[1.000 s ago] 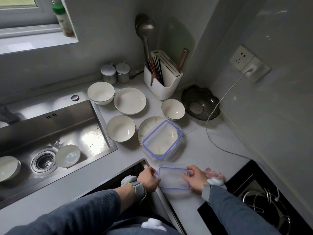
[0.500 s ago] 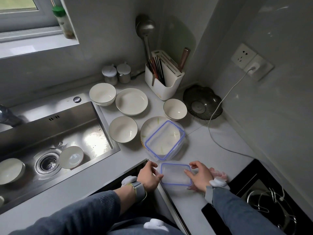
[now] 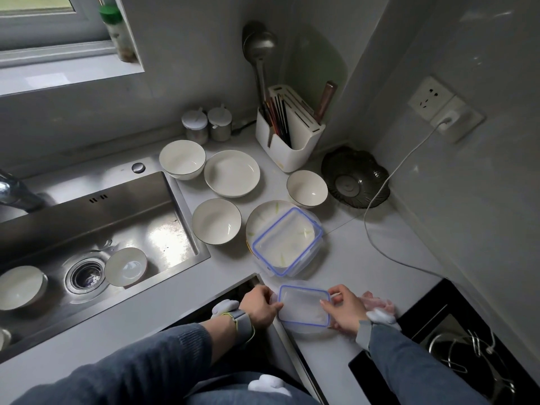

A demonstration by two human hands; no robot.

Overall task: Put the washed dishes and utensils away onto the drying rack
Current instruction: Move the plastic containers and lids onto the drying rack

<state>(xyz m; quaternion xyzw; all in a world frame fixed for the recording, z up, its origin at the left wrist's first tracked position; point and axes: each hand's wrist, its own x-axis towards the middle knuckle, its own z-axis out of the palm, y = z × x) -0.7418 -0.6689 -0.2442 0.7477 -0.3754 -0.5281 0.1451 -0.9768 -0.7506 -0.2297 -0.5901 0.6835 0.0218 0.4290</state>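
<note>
head view: left hand and right hand grip blue-rimmed container; no writing legible.

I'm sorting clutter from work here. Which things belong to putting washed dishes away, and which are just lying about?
Job:
- small container, held by left hand and right hand
- large container
- bowls on counter
- bowls in sink

Lying about:
- seasoning jars
- dark dish
- cable
- bottle

You see a clear, blue-rimmed container flat at lower centre; another sits tilted on a plate above it.
</note>
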